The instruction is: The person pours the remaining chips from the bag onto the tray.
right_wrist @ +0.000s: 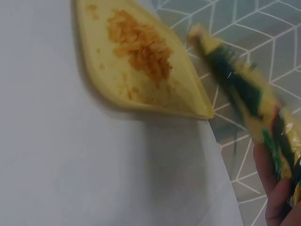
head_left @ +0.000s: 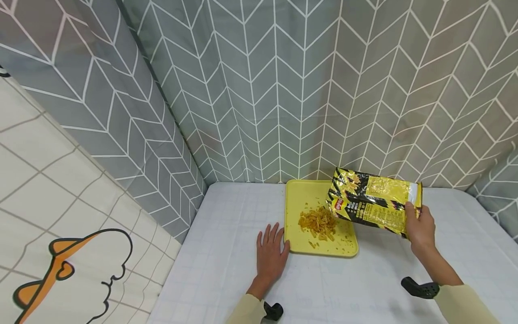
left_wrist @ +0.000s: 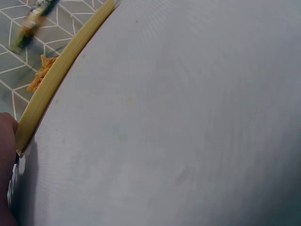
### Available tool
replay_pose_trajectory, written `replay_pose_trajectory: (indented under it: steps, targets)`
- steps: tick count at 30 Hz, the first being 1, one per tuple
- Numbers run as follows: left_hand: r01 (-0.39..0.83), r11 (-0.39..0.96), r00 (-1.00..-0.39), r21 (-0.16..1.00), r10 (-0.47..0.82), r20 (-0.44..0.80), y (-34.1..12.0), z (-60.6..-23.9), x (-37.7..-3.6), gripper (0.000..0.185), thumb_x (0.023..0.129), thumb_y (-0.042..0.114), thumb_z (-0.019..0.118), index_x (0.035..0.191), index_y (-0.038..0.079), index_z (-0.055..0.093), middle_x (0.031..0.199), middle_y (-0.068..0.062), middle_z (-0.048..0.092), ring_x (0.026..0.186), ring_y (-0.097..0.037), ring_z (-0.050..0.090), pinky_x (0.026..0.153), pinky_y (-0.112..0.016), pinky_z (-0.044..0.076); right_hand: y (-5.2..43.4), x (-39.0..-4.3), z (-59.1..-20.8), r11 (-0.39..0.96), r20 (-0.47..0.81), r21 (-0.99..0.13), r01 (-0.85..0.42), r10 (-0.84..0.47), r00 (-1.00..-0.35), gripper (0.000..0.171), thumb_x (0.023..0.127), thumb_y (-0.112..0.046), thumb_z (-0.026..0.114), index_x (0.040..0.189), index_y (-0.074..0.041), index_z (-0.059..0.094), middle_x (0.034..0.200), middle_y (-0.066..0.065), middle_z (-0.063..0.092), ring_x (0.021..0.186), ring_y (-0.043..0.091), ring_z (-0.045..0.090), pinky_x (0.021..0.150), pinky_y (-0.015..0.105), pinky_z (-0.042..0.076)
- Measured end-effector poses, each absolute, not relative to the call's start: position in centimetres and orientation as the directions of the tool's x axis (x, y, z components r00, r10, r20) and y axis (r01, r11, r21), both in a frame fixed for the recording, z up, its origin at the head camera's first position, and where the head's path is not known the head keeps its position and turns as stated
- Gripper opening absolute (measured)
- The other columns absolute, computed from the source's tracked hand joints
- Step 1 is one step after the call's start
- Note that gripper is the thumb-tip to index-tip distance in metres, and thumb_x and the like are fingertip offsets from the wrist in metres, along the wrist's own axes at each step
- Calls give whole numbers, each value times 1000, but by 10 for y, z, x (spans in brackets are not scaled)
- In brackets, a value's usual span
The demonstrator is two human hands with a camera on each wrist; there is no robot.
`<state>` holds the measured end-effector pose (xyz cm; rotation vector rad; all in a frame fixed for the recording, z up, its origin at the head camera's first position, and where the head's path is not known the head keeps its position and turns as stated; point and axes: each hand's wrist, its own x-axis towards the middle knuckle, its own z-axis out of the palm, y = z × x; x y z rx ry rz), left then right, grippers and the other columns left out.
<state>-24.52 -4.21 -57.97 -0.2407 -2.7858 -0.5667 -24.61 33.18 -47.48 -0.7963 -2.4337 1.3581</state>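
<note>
With the right hand (head_left: 421, 227) gripping the tilted yellow-black foil snack bag (head_left: 374, 201) and the left hand (head_left: 270, 252) flat and released beside the yellow plastic tray (head_left: 299, 198), crumbs could overshoot onto the desk (head_left: 226, 252).

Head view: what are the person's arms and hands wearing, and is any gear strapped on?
Both hands are bare: no gloves, rings or watch show on the left hand or the right hand. Each forearm is covered by a pale cream long sleeve ending short of the wrist. A black curved camera mount sits at the right wrist, and a smaller black one at the left.
</note>
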Motion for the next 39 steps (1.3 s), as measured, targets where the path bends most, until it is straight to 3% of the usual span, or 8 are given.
replay_pose_trajectory:
  steps: [5,11,16,22,32,39]
  targets:
    - [224,910,-936,350,102,336,-42,-582,-245,46,104,40,51,144,18,58,159,-1,50,153,-28,39,125,-56,30,330,-245,-476,478,-5,-813,333,565,-825,68,110,-44,25,154,8,27,129,32,54,77,9,57,50,17,47]
    - [228,909,-935,348,106,338,-43,-582,-245,46,105,40,51,144,18,57,160,-1,50,154,-28,39,125,-56,29,331,-246,-475,421,-52,-837,349,573,-818,71,109,-49,24,155,5,27,128,29,54,69,-4,48,52,18,47]
    - [220,910,-945,350,110,308,-42,-580,-245,47,105,41,50,146,19,56,161,-1,48,155,-28,37,126,-56,29,331,-245,-478,456,-32,-817,354,577,-816,70,110,-47,24,155,6,27,131,31,53,74,0,50,52,16,45]
    - [223,911,-943,347,110,315,-42,-579,-245,47,105,41,50,146,19,56,161,-1,48,155,-28,37,126,-56,29,331,-245,-477,401,-52,-851,340,581,-813,72,109,-50,24,154,6,29,123,27,54,65,-9,45,53,18,46]
    - [241,906,-925,349,105,366,-41,-582,-245,45,104,38,52,144,17,58,158,-2,52,152,-29,41,123,-57,32,333,-244,-479,342,-119,-862,373,579,-807,73,108,-52,22,156,4,26,127,26,53,66,-10,45,54,19,49]
    - [239,906,-928,349,106,358,-42,-581,-245,45,104,38,53,144,17,58,158,-3,51,152,-29,41,123,-56,32,333,-244,-477,407,-64,-840,359,582,-810,70,109,-47,25,153,7,28,123,28,54,65,-9,44,52,18,47]
